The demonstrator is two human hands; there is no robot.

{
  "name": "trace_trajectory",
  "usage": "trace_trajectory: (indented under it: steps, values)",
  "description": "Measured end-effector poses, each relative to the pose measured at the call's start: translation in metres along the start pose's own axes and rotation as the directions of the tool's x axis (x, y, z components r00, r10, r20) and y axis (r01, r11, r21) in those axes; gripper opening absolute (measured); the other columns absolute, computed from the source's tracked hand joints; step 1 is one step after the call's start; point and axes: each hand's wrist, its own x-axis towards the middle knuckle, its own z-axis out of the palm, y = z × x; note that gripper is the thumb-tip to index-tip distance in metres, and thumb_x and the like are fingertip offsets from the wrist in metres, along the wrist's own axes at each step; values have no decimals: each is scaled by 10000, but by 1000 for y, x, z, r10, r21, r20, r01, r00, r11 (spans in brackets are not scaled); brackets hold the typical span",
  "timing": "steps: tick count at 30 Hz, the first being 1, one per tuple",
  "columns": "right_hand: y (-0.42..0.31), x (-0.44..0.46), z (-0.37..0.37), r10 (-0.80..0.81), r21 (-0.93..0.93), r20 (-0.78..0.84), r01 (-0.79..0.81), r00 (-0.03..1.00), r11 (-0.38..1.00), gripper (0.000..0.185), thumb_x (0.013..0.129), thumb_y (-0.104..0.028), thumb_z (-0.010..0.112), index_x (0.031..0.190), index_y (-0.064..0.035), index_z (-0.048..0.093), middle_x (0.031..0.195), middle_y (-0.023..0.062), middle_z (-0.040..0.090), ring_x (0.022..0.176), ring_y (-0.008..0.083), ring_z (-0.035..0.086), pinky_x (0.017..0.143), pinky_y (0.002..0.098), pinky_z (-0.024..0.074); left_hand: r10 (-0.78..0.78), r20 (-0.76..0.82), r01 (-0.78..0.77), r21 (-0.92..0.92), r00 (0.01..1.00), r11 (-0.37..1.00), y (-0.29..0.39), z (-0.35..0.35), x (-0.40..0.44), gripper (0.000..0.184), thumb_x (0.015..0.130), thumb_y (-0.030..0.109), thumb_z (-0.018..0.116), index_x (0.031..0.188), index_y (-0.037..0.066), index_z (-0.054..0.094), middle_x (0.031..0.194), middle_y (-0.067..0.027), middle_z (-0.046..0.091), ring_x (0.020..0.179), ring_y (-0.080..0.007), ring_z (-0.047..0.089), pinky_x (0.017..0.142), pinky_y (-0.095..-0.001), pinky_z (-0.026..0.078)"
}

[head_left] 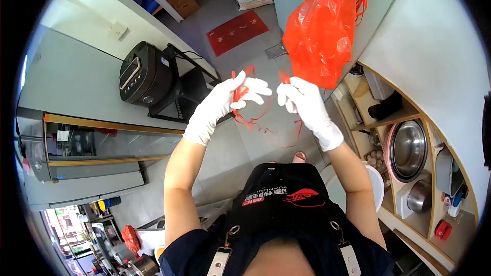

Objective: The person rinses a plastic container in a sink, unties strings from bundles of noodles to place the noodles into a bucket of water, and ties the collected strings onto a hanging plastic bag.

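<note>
My left hand (225,103), in a white glove, holds a bunch of thin red plastic strips (240,93) between thumb and palm, its fingers partly stretched out. Loose ends curl and dangle below it. Facing it, my right hand (305,101), also gloved in white, is closed with the fingertips pinched on red plastic strip, a bit of which sticks up above the fingers. Another thin strand hangs below this hand. The two hands are a small gap apart, in front of my black apron (281,194).
A red plastic bag (325,30) hangs from a metal handle, up and right of my hands. A black cooker (148,74) stands on a black chair at left. Wooden shelves (427,174) with metal bowls are at right. A red mat (237,31) lies on the floor ahead.
</note>
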Motion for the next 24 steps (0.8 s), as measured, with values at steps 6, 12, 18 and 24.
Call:
trace_trajectory:
  steps: [6,12,18,24]
  values:
    - [0,30,-5,-13,-183,287,68,958,981,180,858,-163,511,780,-27,600,722,-14,581,531,48,448,476,219,356,-215,236,119,363,948,924,8,9,-4,553,954,421,367,990,-83,591,839,-152,644,530,-94,481,406,-174,285]
    - [-8,30,-39,96,-147,208,-66,973,987,188,854,-165,520,685,-89,555,644,-47,500,504,10,335,453,175,239,-139,73,111,306,988,945,13,-6,-3,562,966,445,312,1059,-27,603,802,-76,649,515,-62,447,432,-184,314]
    - [-26,26,-84,12,-94,31,-9,999,996,200,863,-154,517,682,-70,530,630,-31,489,483,18,313,434,189,215,-109,73,102,90,991,991,-3,-24,12,642,949,516,261,1138,-30,542,854,-139,624,486,-82,393,443,-189,314]
    - [-21,16,-114,7,-82,-15,-9,1000,997,194,869,-153,521,691,-77,536,645,-30,502,464,18,314,425,187,219,-70,-29,74,146,997,987,-5,-21,27,622,959,503,238,1112,-14,547,815,-103,620,447,-69,299,437,-196,284]
